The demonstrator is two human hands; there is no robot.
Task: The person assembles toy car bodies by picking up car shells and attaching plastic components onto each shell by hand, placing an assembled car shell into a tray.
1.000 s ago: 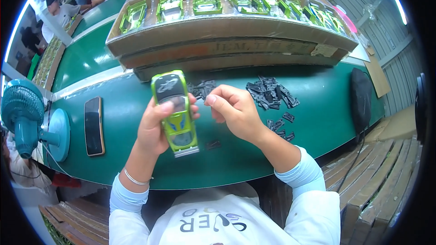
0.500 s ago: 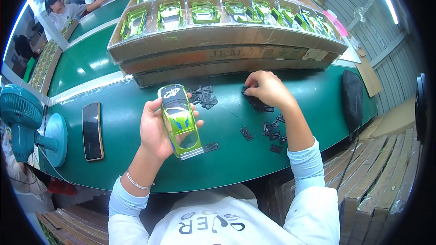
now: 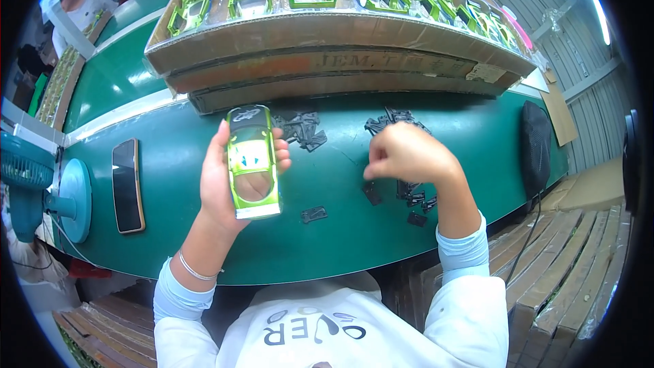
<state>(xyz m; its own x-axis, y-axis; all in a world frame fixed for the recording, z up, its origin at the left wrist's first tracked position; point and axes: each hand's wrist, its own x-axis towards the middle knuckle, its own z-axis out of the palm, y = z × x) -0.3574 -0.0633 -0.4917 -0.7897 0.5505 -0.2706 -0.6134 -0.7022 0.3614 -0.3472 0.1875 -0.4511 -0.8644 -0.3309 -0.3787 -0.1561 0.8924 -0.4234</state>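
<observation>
My left hand (image 3: 221,170) is closed around a shiny green toy car body (image 3: 253,187) with a black front part and a round opening near its lower end. Beside its fingertips lies a pile of small black plastic parts (image 3: 304,131). My right hand (image 3: 412,155) hovers at the near side of another heap of black parts (image 3: 392,117), its fingers curled together. Whatever the fingers hold, if anything, is hidden. Just below its thumb is a loose black part (image 3: 372,193). A single flat black piece (image 3: 315,215) rests between my two hands.
A cardboard box (image 3: 327,48) of green car bodies in clear compartments stands across the back of the green table (image 3: 354,252). At left are a phone (image 3: 127,187) and a teal fan (image 3: 71,201); at right, a black pouch (image 3: 535,146). Other people sit at the far left.
My right hand has drawn back from the far heap of black parts toward me, with its fingers curled. The car body in my left hand has turned more upright and shifted slightly left.
</observation>
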